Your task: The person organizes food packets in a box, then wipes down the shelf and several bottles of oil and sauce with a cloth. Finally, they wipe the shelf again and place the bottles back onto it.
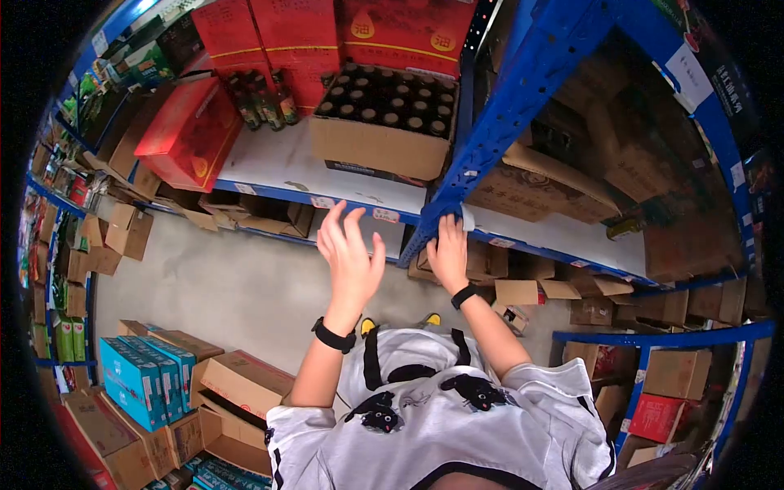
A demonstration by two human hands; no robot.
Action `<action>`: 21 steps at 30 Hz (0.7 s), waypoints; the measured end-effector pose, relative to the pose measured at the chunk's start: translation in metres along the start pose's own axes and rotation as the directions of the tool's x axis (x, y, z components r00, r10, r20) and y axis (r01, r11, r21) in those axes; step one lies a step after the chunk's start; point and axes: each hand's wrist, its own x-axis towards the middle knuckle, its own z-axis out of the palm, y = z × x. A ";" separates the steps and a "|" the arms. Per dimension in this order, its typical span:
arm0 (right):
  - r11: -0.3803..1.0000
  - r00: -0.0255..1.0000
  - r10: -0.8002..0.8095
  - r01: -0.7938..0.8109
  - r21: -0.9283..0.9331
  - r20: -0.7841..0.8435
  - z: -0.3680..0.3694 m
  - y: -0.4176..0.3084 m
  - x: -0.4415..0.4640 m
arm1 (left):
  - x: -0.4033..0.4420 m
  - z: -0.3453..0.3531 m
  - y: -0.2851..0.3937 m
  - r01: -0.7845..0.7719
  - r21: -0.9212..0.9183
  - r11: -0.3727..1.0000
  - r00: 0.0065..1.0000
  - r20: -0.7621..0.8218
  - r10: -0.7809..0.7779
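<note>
My left hand (349, 257) is raised in front of the blue front rail of a shelf (269, 193), its fingers apart and nothing in them. To its right, my right hand (447, 249) lies with outstretched fingers against the foot of a blue upright (490, 147), where it meets the shelf edge. A small white thing (467, 217) shows beside those fingertips; what it is cannot be made out. Beyond my hands, an open carton (380, 145) of dark-capped bottles stands on the white shelf. Small bottles (265, 102) and a red box (189, 135) are farther left.
Large red boxes (298, 45) line the back of the shelf. Right of the upright are brown cartons (523, 192). Blue boxes (135, 382) and open cartons (245, 380) stand at the lower left. Grey floor (204, 286) shows below the shelf.
</note>
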 end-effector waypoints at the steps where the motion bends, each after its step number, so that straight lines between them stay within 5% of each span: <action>1: 1.000 0.999 0.019 -0.018 0.017 -0.045 -0.008 -0.001 0.009 | -0.001 0.001 -0.002 0.009 0.004 1.000 1.000 0.005 -0.009; 4: 0.997 0.979 -0.031 0.043 0.058 -0.200 -0.037 -0.008 0.040 | -0.002 0.004 -0.004 0.022 -0.001 1.000 0.999 0.026 -0.022; 6: 0.945 0.963 0.065 0.026 0.327 -0.263 -0.052 -0.019 0.052 | 0.000 0.007 -0.001 0.022 -0.018 1.000 0.999 0.046 -0.021; 10: 0.979 0.894 0.054 0.041 0.202 -0.444 -0.043 -0.019 0.057 | -0.003 0.016 -0.003 0.050 -0.039 0.998 0.994 0.095 -0.046; 12: 0.800 0.882 0.400 -0.202 0.566 -0.250 -0.033 -0.018 0.054 | -0.009 0.021 -0.007 0.059 -0.033 0.998 0.992 0.110 -0.055; 21: 0.817 0.932 0.351 -0.351 0.457 0.088 0.014 0.019 -0.007 | -0.017 0.052 -0.004 0.093 -0.072 0.993 0.972 0.223 -0.075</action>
